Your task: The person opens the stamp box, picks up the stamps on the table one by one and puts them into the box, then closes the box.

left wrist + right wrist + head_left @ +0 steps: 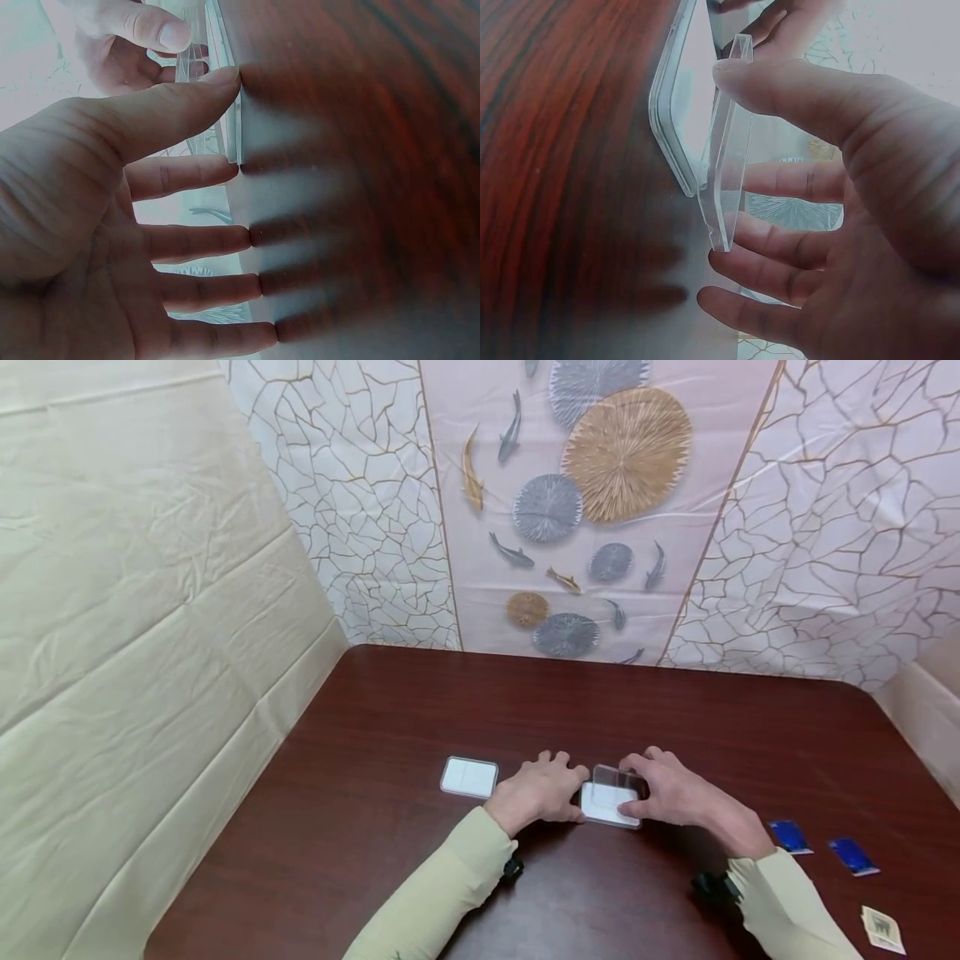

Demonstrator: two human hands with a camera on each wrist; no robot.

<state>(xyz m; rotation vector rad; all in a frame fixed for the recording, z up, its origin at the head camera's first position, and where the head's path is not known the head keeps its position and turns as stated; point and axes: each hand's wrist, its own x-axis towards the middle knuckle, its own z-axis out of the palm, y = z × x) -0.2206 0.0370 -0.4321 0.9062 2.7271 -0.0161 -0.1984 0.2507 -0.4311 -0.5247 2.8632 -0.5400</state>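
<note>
On the table a flat clear plastic case with a white inside (pixel 600 811) lies between the two hands. Its transparent lid (pixel 724 191) is raised and tilted over the white base (pixel 690 112). My right hand (pixel 671 789) pinches the lid, thumb on the near side and fingers behind it. At the case's left side is my left hand (pixel 543 787), its fingers spread and mostly straight. Its thumb and index fingertips are right at the case's edge, and the other fingertips (pixel 255 285) come down at the tabletop.
A similar white case (pixel 468 777) lies left of the left hand. Two blue packets (pixel 791 837) and a small cream card-like piece (pixel 882 930) lie by the right forearm. A patterned cloth (pixel 375 502) hangs behind the dark wooden table (pixel 360 877).
</note>
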